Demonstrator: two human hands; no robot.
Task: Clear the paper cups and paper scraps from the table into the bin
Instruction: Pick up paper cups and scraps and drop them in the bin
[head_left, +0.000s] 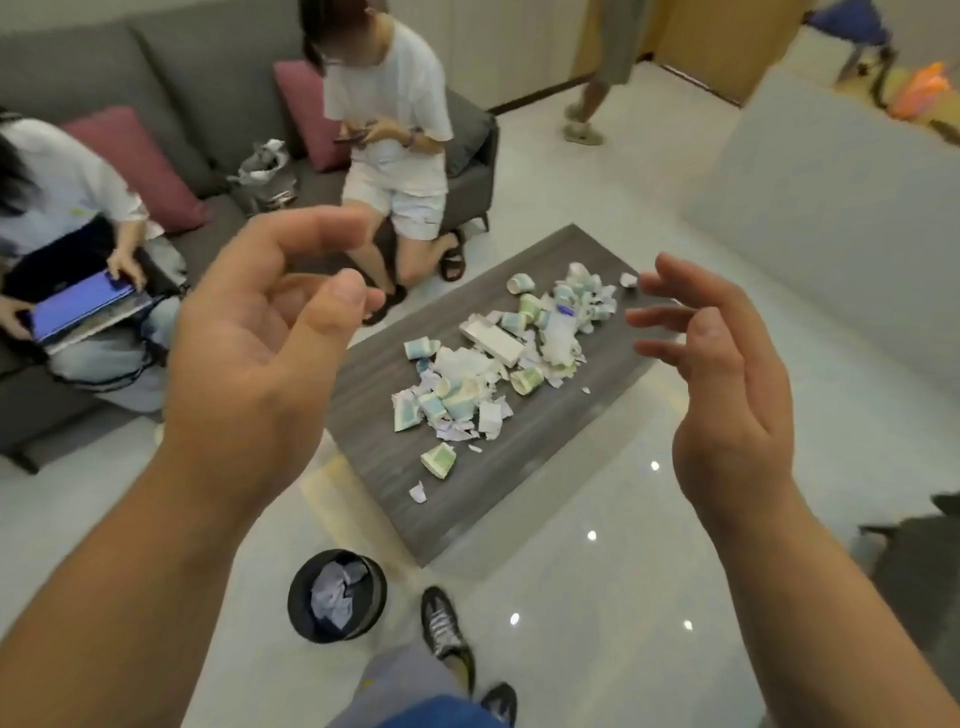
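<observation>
A heap of crushed green-and-white paper cups (457, 397) and torn paper scraps (418, 491) covers the middle of the low grey wood-grain table (524, 467). A white box (493, 340) and a plastic bottle (561, 332) lie in the heap. A round black bin (337, 595) with crumpled paper inside stands on the floor before the table's near corner. My left hand (260, 338) and my right hand (727, 374) hover raised above the table, palms facing each other, fingers loosely curled, holding nothing.
A grey sofa (197, 78) with pink cushions stands left of the table. Two people sit on it, one with a laptop (88, 306), one with a phone. A third person stands at the back. My feet (441, 629) are beside the bin on the glossy floor.
</observation>
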